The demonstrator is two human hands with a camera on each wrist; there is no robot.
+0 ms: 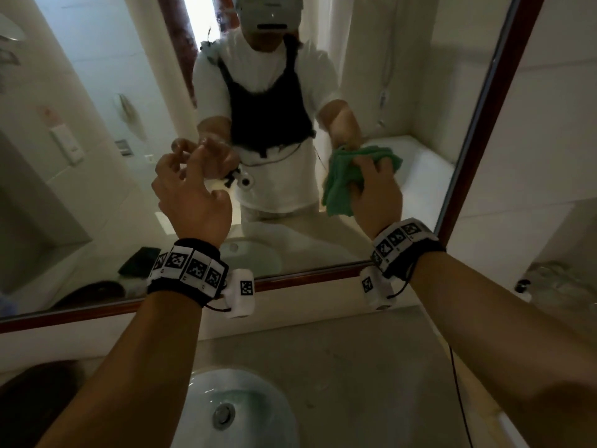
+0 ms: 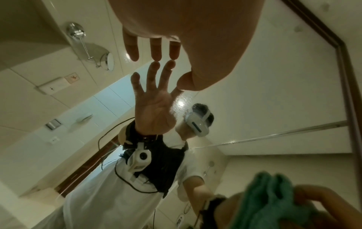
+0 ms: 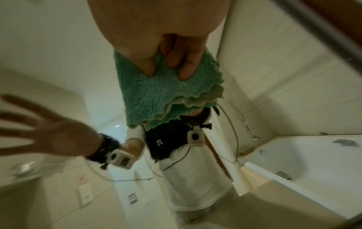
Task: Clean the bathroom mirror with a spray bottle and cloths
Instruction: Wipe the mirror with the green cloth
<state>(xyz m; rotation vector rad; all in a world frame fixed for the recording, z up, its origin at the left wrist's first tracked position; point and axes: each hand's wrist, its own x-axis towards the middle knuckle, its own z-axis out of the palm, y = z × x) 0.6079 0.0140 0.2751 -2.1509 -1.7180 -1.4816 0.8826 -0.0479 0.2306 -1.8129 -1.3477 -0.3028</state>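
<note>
The wall mirror has a dark red-brown frame and fills the upper head view. My right hand grips a folded green fleecy cloth and holds it against the glass at the right of the mirror. In the right wrist view its fingers curl into the cloth. My left hand is open at the middle of the mirror and holds nothing. Its fingertips meet their reflection on the glass. No spray bottle is in view.
Below the mirror lies a pale stone counter with a round basin right under my arms. A dark object sits at the counter's left, clear glassware at its right. A thin black cable hangs by my right forearm.
</note>
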